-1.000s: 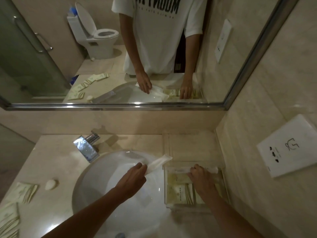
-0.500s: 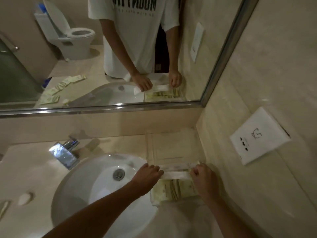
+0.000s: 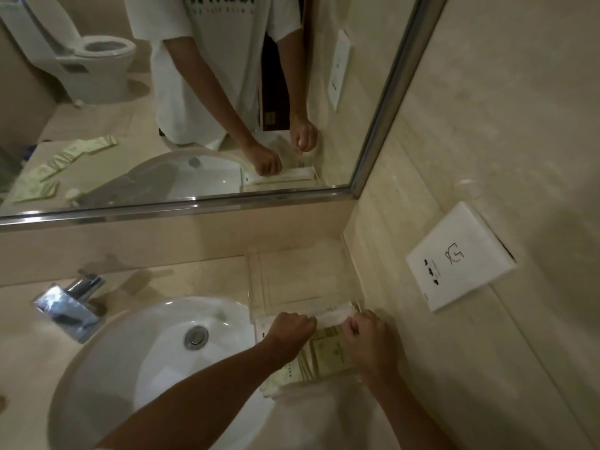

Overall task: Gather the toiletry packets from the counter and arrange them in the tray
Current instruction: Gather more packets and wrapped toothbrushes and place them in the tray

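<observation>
A clear plastic tray (image 3: 302,280) stands on the counter right of the sink, against the side wall. Cream-green toiletry packets (image 3: 328,352) lie stacked in its near part. A long white packet (image 3: 334,315) lies across the tray above them. My left hand (image 3: 292,329) grips its left end with curled fingers. My right hand (image 3: 370,336) pinches its right end. More packets (image 3: 65,157) show only in the mirror, on the counter's left side.
A white round sink (image 3: 146,358) with a metal drain fills the counter's middle, with a chrome tap (image 3: 68,303) at its back left. A white wall plate (image 3: 457,258) sits on the right wall. The mirror (image 3: 194,92) reflects a toilet.
My left hand has brought the white packet from over the sink to the tray. Both hands now hold it across the tray. The view has swung right, so the counter's left side is out of frame.
</observation>
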A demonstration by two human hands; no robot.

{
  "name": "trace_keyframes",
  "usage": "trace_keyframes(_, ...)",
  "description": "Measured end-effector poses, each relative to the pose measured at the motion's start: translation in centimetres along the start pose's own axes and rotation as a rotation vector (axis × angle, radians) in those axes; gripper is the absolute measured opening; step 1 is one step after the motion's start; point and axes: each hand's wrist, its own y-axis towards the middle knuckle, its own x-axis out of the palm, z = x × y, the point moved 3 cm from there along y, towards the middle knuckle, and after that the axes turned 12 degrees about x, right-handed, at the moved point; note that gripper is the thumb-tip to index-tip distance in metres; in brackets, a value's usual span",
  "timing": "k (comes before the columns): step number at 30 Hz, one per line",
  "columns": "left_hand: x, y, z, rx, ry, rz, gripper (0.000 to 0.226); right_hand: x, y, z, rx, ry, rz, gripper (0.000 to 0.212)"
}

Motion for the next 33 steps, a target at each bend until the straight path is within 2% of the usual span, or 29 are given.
trace_keyframes(7,0.2,1.2,-1.1,-0.022,-0.009,-0.022,0.045,1.1,0.0,0.4,0.039,0.139,-0.020,0.045)
trace_keyframes(11,0.5,1.4,-1.5,-0.029,-0.016,-0.027,0.042,0.8,0.0,0.7,0.039,0.090,0.032,0.029)
trace_keyframes(14,0.8,1.4,-1.5,-0.010,-0.010,-0.027,0.039,1.3,0.1,1.2,0.055,0.063,0.030,0.027)
trace_keyframes(23,0.7,1.0,-2.2,-0.091,0.014,-0.043,0.008,1.4,0.0,0.6,0.076,0.090,-0.102,0.039)
trace_keyframes(28,0.7,-1.0,-3.0,-0.158,-0.017,-0.009,0.013,1.3,-0.1,-0.5,0.051,-0.072,-0.204,0.028)
trace_keyframes(33,0.1,-5.3,-4.5,-0.278,-0.085,0.109,0.020,1.5,-0.5,-2.7,-0.010,-0.149,-0.348,0.015)
